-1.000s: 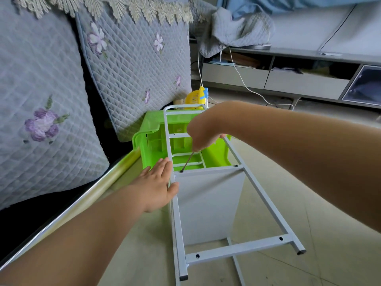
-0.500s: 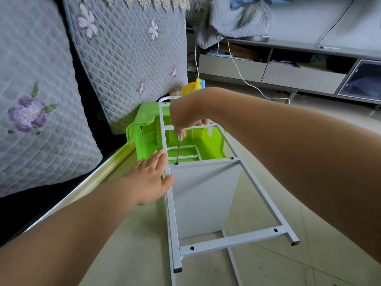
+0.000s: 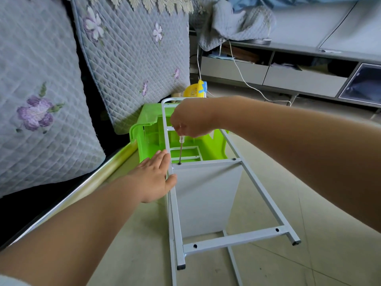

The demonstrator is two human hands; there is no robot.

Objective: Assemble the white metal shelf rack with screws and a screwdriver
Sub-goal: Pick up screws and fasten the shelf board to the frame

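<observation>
Right hand (image 3: 191,118) grips screwdriver (image 3: 180,150) upright, tip in a crossbar hole w/ the screw, prob. for straight driving. Left hand (image 3: 152,178) flat, fingers straight, bracing the white rack (image 3: 208,195) on the floor, far end against green bin (image 3: 148,129).

Both forearms bare to the wrists, left hand (image 3: 151,178) and right hand (image 3: 188,118) without gloves, rings or watch; pale sleeve edge (image 3: 12,281) bottom-left corner.
</observation>
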